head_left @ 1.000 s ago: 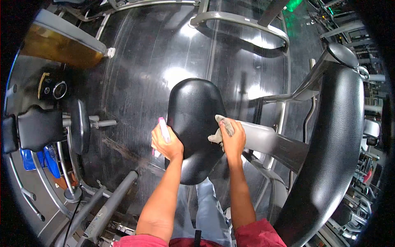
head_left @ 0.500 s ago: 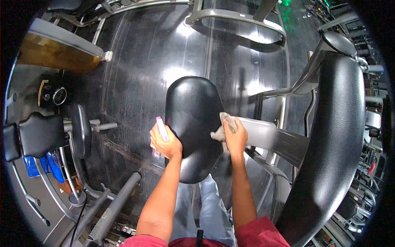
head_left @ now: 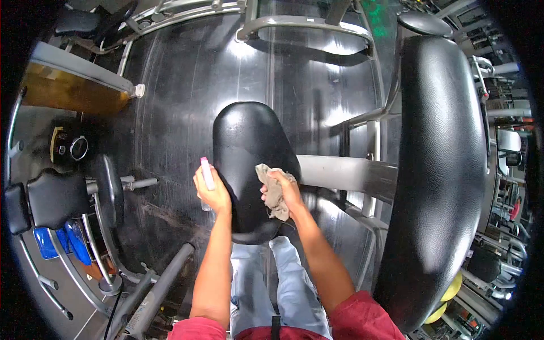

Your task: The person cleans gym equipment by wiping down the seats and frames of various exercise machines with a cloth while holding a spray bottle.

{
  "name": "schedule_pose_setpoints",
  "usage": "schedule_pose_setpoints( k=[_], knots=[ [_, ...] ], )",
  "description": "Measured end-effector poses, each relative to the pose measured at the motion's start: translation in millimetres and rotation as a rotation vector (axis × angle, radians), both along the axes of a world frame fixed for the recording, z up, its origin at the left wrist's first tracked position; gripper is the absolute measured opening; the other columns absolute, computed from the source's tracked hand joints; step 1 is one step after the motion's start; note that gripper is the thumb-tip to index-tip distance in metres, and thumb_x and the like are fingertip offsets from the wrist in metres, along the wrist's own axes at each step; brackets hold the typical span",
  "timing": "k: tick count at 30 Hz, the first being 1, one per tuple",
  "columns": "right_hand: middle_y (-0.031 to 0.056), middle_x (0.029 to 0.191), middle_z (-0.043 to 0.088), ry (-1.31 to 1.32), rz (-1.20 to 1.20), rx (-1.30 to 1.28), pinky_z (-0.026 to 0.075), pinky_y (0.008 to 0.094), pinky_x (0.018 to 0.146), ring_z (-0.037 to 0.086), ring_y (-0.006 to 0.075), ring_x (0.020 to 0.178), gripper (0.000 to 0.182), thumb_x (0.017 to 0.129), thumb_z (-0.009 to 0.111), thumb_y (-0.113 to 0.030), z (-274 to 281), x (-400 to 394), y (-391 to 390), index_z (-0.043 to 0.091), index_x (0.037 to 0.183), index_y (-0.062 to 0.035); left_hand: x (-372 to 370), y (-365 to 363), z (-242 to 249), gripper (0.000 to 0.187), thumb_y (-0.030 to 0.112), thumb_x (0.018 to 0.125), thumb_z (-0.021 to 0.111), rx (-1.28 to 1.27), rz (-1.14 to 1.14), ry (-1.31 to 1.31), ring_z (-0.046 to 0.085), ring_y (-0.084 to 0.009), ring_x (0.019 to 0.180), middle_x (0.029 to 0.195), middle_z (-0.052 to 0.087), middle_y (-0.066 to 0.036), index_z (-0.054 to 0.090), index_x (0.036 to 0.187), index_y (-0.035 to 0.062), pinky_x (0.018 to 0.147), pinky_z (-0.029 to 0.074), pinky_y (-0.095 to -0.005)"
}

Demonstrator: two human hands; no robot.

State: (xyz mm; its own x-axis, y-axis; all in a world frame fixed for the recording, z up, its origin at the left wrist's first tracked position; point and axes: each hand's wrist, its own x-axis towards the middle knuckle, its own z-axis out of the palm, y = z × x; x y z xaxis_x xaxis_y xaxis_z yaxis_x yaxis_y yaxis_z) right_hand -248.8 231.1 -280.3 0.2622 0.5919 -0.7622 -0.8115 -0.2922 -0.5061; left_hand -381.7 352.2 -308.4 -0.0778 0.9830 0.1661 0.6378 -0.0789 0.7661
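Note:
A black padded bench seat [head_left: 246, 133] lies in front of me in the head view. My left hand [head_left: 213, 190] is wrapped round a spray bottle [head_left: 207, 174] with a pink and white top, just off the seat's left edge. Most of the bottle's body is hidden by the fingers. My right hand [head_left: 288, 191] grips a crumpled grey-beige cloth [head_left: 274, 195] over the right part of the seat. Whether the cloth presses on the padding is hard to tell.
A tall black backrest [head_left: 439, 164] rises close on the right, joined to the seat by a grey metal beam [head_left: 345, 173]. Machine pads [head_left: 58, 194] and a grey tube [head_left: 164, 280] stand at left. A metal frame [head_left: 306, 22] crosses the black floor [head_left: 187, 85] ahead.
My right hand has moved left with the cloth, from the seat's right edge onto the area over the seat. The view has shifted, and the backrest appears closer.

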Motion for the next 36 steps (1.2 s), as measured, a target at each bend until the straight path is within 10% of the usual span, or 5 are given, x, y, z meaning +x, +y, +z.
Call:
schedule_pose_setpoints(
  k=[14, 22, 25, 28, 36],
  knots=[
    [0.0136, 0.069, 0.067, -0.025, -0.029, 0.042, 0.053, 0.033, 0.045, 0.065, 0.0225, 0.052, 0.031, 0.086, 0.063, -0.03, -14, -3, -1, 0.067, 0.098, -0.0017, 49, 33, 121, 0.049, 0.046, 0.09, 0.058, -0.612, -0.655, -0.022, 0.062, -0.0135, 0.053, 0.06, 0.064, -0.006, 0.07, 0.072, 0.0024, 0.049, 0.048, -0.03],
    [0.0125, 0.068, 0.066, -0.029, -0.071, 0.065, 0.055, 0.0342, 0.044, 0.065, 0.0216, 0.05, 0.027, 0.085, 0.066, -0.026, -15, -6, -2, 0.069, 0.094, -0.0014, 59, 29, 95, 0.056, 0.052, 0.092, 0.051, -0.681, -0.552, 0.199, 0.062, -0.015, 0.051, 0.062, 0.064, -0.007, 0.072, 0.083, 0.0003, 0.045, 0.046, -0.0313],
    [0.0117, 0.066, 0.066, -0.063, -0.06, 0.055, 0.053, 0.032, 0.045, 0.064, 0.0213, 0.049, 0.027, 0.087, 0.063, -0.028, -12, -9, -2, 0.067, 0.094, -0.0031, 35, 23, 70, 0.059, 0.055, 0.092, 0.05, -0.88, -0.407, -0.283, 0.063, -0.0169, 0.056, 0.069, 0.064, -0.008, 0.066, 0.105, -0.0007, 0.041, 0.045, -0.0286],
    [0.0111, 0.066, 0.066, -0.077, -0.049, 0.067, 0.053, 0.0316, 0.045, 0.063, 0.0208, 0.048, 0.027, 0.087, 0.062, -0.028, -11, -10, -5, 0.068, 0.094, -0.0027, 16, 9, 51, 0.058, 0.056, 0.089, 0.048, -1.125, -0.268, -0.545, 0.052, -0.018, 0.04, 0.065, 0.065, -0.012, 0.066, 0.09, 0.0011, 0.039, 0.043, -0.0305],
    [0.0102, 0.067, 0.067, -0.085, -0.073, 0.1, 0.052, 0.0302, 0.046, 0.063, 0.0192, 0.049, 0.023, 0.089, 0.062, -0.027, -23, -13, -14, 0.068, 0.095, -0.0049, 21, -1, 37, 0.054, 0.05, 0.089, 0.052, -1.134, -0.084, -0.598, 0.059, -0.0225, 0.045, 0.068, 0.066, -0.014, 0.065, 0.099, -0.0021, 0.033, 0.04, -0.0315]
  ],
)
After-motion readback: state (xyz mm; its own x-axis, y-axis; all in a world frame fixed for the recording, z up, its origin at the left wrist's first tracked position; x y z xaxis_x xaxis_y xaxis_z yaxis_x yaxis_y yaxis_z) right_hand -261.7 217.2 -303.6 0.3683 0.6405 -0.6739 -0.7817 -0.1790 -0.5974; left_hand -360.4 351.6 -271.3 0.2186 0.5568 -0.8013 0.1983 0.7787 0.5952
